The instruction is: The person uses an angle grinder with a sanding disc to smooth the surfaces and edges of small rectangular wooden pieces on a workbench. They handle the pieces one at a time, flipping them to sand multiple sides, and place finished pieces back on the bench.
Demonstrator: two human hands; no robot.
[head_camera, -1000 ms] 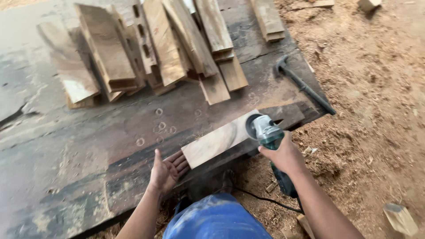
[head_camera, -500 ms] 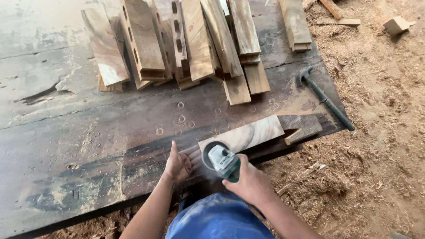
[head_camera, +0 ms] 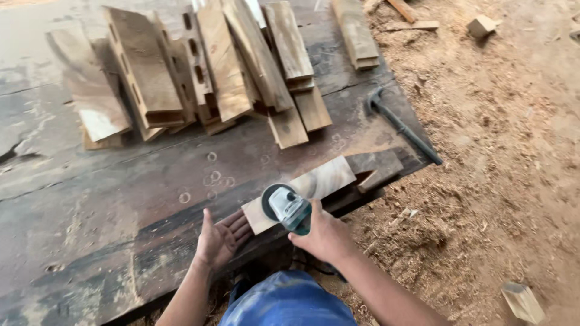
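Low in the middle of the frame, the right hand (head_camera: pixel 326 234) is wrapped tight around the body of a teal and grey angle grinder (head_camera: pixel 289 208), its round dark disc sitting on the near end of a pale, smooth wooden board (head_camera: pixel 314 187). That board lies flat along the near edge of a big dark, weathered wooden work surface (head_camera: pixel 109 211), running from centre frame up towards the right. Just left of the grinder, the left hand (head_camera: pixel 220 238) lies open, palm down and fingers spread, with its fingertips against the board's left end. The two hands are apart, the grinder between them.

Up at the top of the frame, a loose stack of brown wooden planks (head_camera: pixel 223 66), some with rectangular slots cut in them, fans across the surface. To the right of centre, a dark metal hammer (head_camera: pixel 402 127) rests at the surface's edge. The right side of the frame is sawdust-covered ground (head_camera: pixel 501 151), with a small wooden offcut block (head_camera: pixel 522 302) in the lower right corner.
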